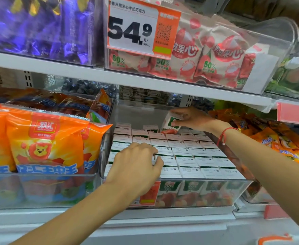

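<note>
Right hand (189, 119) pinching tilted carton (170, 123), hovering over back row (150, 128); left hand (136, 165), fingers (149, 149) relaxed, pressing front cartons (189, 171).

- Clear bin (136, 114): on the lower shelf, between the bagged goods (44, 144) at left and the loose packets (286, 147) at right.
- Cartons (194, 156): upright in rows inside the bin, filling its front and middle.
- Tilted carton (170, 122): at the back right, above the rows, held by the right hand (192, 118).
- Left hand (136, 167): on the front-left cartons.
- Price tag (132, 29): before the upper shelf's pouches (215, 59), above the bin.
</note>
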Action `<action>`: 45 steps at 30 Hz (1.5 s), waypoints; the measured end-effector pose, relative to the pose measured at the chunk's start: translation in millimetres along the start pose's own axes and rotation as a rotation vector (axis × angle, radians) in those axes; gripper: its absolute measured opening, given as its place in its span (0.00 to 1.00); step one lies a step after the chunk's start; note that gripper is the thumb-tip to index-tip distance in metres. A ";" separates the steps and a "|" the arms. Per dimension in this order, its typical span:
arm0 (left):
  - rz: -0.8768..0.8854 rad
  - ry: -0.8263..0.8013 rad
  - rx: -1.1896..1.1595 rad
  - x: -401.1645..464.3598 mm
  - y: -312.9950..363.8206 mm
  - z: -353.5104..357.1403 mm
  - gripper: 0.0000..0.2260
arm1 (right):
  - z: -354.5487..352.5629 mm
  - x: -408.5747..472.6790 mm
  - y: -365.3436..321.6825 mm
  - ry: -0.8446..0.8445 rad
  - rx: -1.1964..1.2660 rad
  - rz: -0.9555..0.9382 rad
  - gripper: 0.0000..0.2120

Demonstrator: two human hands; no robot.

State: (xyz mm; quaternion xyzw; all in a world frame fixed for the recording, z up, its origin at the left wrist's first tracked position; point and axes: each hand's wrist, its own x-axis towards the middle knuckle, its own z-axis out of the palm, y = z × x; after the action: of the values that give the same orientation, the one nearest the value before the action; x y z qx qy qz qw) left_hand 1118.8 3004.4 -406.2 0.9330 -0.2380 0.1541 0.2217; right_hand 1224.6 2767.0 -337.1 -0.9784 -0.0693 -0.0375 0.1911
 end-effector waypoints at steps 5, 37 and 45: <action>0.005 -0.007 -0.003 0.3 0.2 -0.4 0.18 | 8.0 -1.1 -0.1 -0.138 -0.217 -0.026 0.24; 0.170 -0.167 -0.041 20.1 43.8 -1.7 0.12 | 48.0 -232.9 3.8 0.256 -0.208 -0.004 0.18; 0.362 -0.466 -0.029 50.5 89.8 8.3 0.13 | 67.3 -248.2 14.1 0.360 -0.231 -0.009 0.23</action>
State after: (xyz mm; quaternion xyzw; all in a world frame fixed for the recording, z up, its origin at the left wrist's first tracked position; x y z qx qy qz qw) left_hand 1116.7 2910.5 -362.8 0.8825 -0.4470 -0.0309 0.1431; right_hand 984.8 2749.4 -429.2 -0.9710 -0.0339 -0.2202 0.0866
